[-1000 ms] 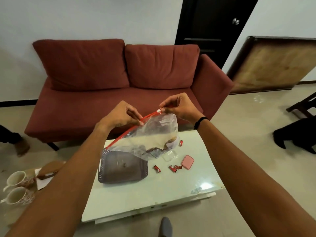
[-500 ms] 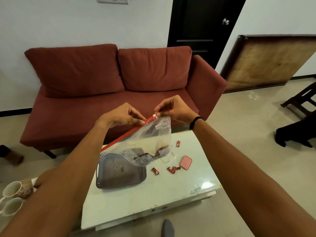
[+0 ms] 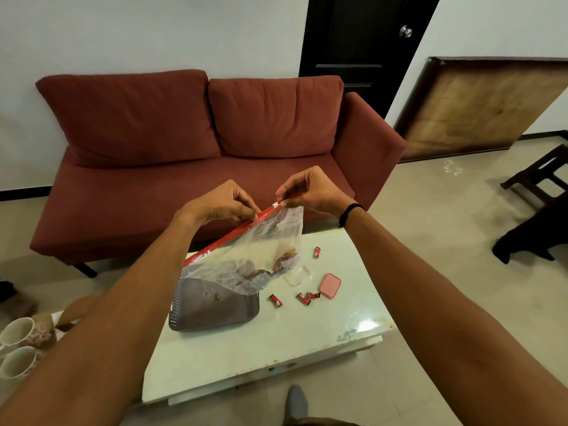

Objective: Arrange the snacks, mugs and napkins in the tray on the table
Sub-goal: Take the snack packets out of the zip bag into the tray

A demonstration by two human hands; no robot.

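I hold a clear zip bag with a red seal strip above the white table. My left hand pinches the red strip near its middle. My right hand pinches the white slider at the strip's right end. Wrapped snacks sit in the bag's lower part. The grey perforated tray lies on the table under the bag. Several small red wrapped snacks lie loose on the table right of the tray. Two patterned mugs lie on the floor at the far left.
A pink case and a clear lid lie on the table by the snacks. A red sofa stands right behind the table. A dark wooden stool is at the right, and a board leans on the wall.
My hands have drawn slightly closer along the red strip, with the slider still in my right fingers. The view shifted a little; tray and snacks stayed put.
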